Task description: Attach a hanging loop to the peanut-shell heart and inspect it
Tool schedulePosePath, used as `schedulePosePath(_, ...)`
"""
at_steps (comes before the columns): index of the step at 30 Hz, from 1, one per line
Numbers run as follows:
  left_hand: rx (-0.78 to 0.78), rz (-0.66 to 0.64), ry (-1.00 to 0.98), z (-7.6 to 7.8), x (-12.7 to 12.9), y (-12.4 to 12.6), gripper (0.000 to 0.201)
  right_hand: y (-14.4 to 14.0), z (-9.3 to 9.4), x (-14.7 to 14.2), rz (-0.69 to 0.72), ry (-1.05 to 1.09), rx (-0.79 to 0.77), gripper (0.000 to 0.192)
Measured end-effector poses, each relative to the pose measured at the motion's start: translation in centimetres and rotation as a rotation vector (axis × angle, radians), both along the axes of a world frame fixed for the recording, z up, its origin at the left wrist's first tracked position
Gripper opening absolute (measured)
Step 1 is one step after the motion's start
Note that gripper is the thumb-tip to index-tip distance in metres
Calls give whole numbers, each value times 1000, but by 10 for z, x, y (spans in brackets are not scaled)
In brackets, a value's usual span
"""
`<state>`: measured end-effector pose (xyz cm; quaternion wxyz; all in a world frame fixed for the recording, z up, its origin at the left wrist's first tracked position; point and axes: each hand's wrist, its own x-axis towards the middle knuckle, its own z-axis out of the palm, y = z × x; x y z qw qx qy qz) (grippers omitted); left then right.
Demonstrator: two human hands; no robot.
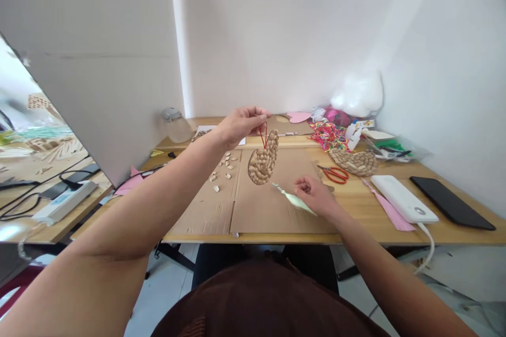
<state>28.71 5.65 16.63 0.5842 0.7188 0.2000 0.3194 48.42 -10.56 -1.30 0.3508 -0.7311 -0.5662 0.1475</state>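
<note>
My left hand [249, 122] is raised over the table, its fingertips pinching a red cord loop [263, 137]. From the cord hangs a curved ornament [263, 163] covered in rows of pale nut shells, its wide rounded end down. Lower and to the right, my right hand [314, 197] hovers close above the cardboard with curled fingers; whether anything sits between the fingertips is hidden. Beside and partly under it is a pale green tassel [294, 201], its thin knotted end near the ornament's bottom.
Loose shells [227, 175] lie on the cardboard sheet [205, 216]. On the right are red-handled scissors [336, 174], another shell-covered piece [353, 162], colourful cords [328, 136], a pink tassel [391, 210], a white power bank [404, 199] and a black phone [450, 202]. A power strip [65, 201] sits left.
</note>
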Motion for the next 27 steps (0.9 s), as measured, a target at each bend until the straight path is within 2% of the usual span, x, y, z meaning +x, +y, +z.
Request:
schedulePosePath(3, 211, -35, 11, 38, 10, -7, 8, -3, 33, 5, -38, 20, 114, 15)
schedulePosePath(5, 357, -37, 31, 59, 12, -9, 11, -5, 69, 6, -59, 33, 238, 21)
schedulePosePath(7, 464, -35, 37, 76, 11, -11, 12, -7, 113, 2, -63, 37, 360, 22)
schedulePosePath(9, 529, -36, 26, 91, 9, -12, 12, -7, 159, -7, -29, 22, 494, 19)
schedulePosePath(11, 574, -38, 12, 102, 5, -15, 13, -3, 198, -18, 35, 27, 528, 25)
schedulePosePath(14, 633, -48, 8, 113, 1, -19, 15, 11, 239, -35, 115, 2, 494, 35)
schedulePosePath(18, 671, -76, -1, 119, -4, -23, 19, 32, 264, -52, 155, -21, 413, 26)
schedulePosePath(21, 658, -90, -17, 121, -6, -23, 18, 42, 273, -60, 135, 67, 380, 23)
schedulePosePath(24, 619, -108, -33, 123, -7, -22, 18, 45, 283, -65, 180, 168, 353, 14)
schedulePosePath(27, 584, -44, -48, 121, -13, -17, 20, 44, 296, -68, 229, 270, 299, 9)
